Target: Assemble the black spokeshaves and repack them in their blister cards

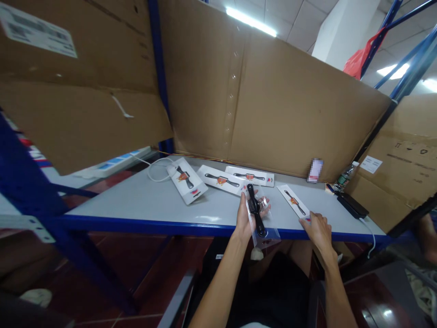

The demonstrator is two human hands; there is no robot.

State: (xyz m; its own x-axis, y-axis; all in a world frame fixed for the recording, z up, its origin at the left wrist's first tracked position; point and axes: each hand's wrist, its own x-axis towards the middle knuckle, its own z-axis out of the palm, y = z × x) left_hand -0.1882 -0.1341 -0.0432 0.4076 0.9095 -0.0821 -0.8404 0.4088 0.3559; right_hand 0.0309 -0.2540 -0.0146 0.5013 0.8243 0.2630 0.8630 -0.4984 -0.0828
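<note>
While the left hand (246, 217) pinches a black tool (256, 210) together with its clear bag (264, 228) above the near table (143, 207) edge, the right hand (317, 229) rests with fingers pressed flat on a card (296, 202) at that edge. To do this step well, the person should keep the bag mouth open and aligned with the tool, gripping near mid-length so the tool cannot swing. The tool's long axis runs away from the person, one end toward the cardboard wall (273, 105), the other toward the lap. Three more packed cards (220, 180) lie farther back, well apart from the hands.
</note>
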